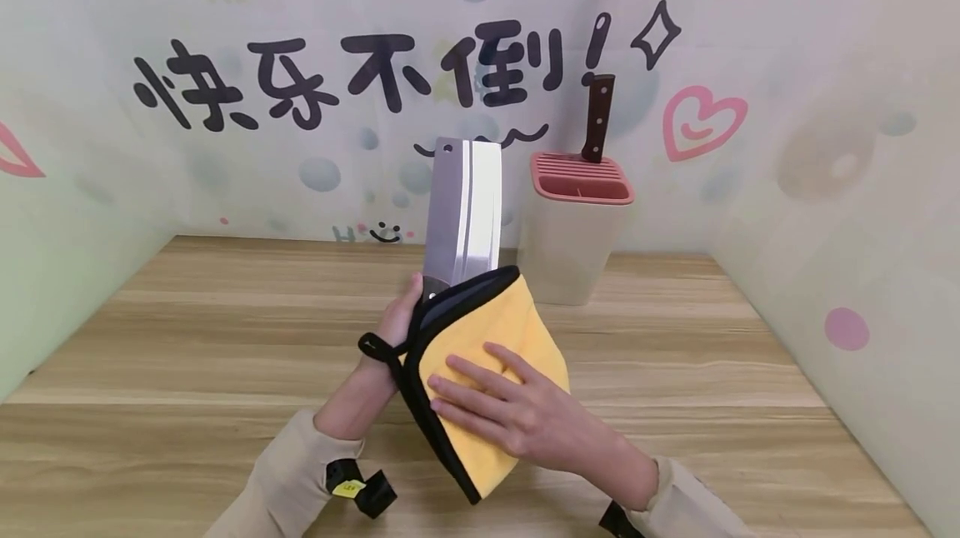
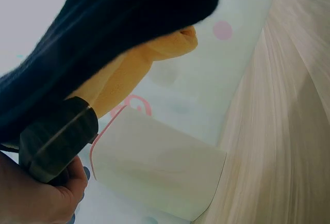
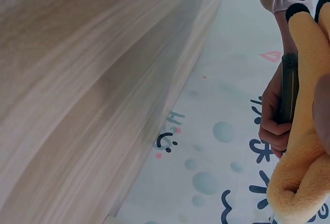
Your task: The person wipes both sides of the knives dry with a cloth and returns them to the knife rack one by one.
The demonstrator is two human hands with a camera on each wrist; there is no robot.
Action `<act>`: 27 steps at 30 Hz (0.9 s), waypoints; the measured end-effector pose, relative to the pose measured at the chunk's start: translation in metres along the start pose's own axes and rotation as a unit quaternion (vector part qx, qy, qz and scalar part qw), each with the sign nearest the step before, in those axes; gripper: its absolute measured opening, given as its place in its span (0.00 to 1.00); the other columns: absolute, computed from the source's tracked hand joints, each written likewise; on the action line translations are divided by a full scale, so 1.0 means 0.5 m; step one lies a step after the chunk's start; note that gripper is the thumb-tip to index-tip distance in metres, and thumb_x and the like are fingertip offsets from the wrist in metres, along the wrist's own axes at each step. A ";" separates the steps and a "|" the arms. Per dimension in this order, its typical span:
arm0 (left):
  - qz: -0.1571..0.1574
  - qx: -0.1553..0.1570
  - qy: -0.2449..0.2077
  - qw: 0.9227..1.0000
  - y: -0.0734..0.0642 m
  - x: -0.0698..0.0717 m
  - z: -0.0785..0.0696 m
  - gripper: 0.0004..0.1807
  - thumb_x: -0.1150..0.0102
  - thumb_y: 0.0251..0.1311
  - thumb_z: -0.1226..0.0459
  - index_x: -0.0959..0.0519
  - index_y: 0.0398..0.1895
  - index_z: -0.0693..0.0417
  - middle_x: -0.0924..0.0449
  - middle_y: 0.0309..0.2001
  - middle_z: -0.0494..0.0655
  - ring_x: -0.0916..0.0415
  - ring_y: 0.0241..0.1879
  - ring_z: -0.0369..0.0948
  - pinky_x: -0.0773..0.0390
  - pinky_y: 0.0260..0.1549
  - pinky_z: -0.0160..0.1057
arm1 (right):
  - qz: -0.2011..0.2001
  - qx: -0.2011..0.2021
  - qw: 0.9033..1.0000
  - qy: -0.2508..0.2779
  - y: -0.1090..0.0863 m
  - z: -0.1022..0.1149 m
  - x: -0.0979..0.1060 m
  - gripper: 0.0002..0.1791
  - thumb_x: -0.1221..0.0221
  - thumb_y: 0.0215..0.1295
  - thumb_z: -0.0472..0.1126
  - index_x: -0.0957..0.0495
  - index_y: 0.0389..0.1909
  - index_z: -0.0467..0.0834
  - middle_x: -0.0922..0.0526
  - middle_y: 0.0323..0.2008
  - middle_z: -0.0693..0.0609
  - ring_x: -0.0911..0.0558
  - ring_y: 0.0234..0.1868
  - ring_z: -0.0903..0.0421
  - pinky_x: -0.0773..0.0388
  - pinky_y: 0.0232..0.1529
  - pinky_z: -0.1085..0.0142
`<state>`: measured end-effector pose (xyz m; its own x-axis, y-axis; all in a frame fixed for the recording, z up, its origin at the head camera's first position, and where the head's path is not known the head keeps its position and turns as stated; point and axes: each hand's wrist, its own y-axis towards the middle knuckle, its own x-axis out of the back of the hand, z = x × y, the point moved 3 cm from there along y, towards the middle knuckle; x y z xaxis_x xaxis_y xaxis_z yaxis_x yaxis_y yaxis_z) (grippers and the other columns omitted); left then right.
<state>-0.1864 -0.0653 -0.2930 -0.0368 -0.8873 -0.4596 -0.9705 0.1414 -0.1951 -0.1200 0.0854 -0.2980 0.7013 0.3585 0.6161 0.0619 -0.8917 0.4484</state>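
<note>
A cleaver (image 1: 459,213) is held upright with its wide steel blade pointing up. Its dark handle (image 2: 58,140) is in the grip of my left hand (image 1: 397,321), whose fingers curl round it in the right wrist view. A yellow cloth (image 1: 487,371), black-edged with a dark inner side and a loop, covers the blade's lower end and part of the handle in the head view. My right hand (image 1: 517,417) lies against the cloth's yellow face with its fingers extended. Its thumb is hidden.
Behind the cleaver, to the right, stands a cream knife block (image 1: 566,246) with a pink slotted top. A brown-handled knife (image 1: 598,117) sticks up from it. The wooden table (image 1: 225,330) meets a printed wall (image 1: 262,180) at the back and plain walls at both sides.
</note>
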 end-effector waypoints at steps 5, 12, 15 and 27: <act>0.026 -0.002 -0.010 1.000 -0.003 -0.001 0.001 0.23 0.67 0.67 0.50 0.27 0.22 0.48 0.25 0.22 0.37 0.27 0.25 0.32 0.27 0.33 0.27 | -0.002 0.022 1.000 -0.009 -0.003 0.000 0.002 0.22 0.63 0.68 0.33 0.38 0.62 0.44 0.29 0.56 0.49 0.31 0.58 0.49 0.33 0.54 0.51; 0.029 0.003 -0.028 0.999 -0.003 -0.005 0.005 0.22 0.67 0.67 0.51 0.27 0.23 0.49 0.25 0.23 0.38 0.27 0.26 0.33 0.27 0.33 0.28 | 0.009 0.012 1.000 -0.012 -0.004 -0.002 0.009 0.21 0.63 0.68 0.33 0.34 0.60 0.47 0.29 0.57 0.51 0.31 0.57 0.50 0.31 0.53 0.54; 0.014 0.000 -0.026 1.000 -0.002 -0.007 0.006 0.21 0.67 0.67 0.51 0.27 0.27 0.51 0.24 0.24 0.39 0.26 0.27 0.33 0.26 0.34 0.28 | 0.019 0.003 1.000 -0.014 -0.002 -0.005 0.011 0.22 0.63 0.68 0.32 0.33 0.59 0.48 0.30 0.57 0.51 0.30 0.57 0.51 0.30 0.51 0.55; 0.018 -0.068 -0.022 0.997 -0.006 -0.002 0.020 0.16 0.61 0.66 0.53 0.25 0.34 0.51 0.23 0.31 0.40 0.26 0.31 0.33 0.25 0.35 0.29 | 0.059 -0.037 0.996 -0.050 0.014 -0.042 0.009 0.24 0.68 0.68 0.30 0.32 0.58 0.50 0.30 0.58 0.53 0.29 0.55 0.53 0.30 0.49 0.57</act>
<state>-0.1811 -0.0604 -0.3007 -0.0643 -0.8625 -0.5019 -0.9921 0.1093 -0.0608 -0.1313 0.0863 -0.2786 0.7682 0.2196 0.6014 -0.0746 -0.9022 0.4247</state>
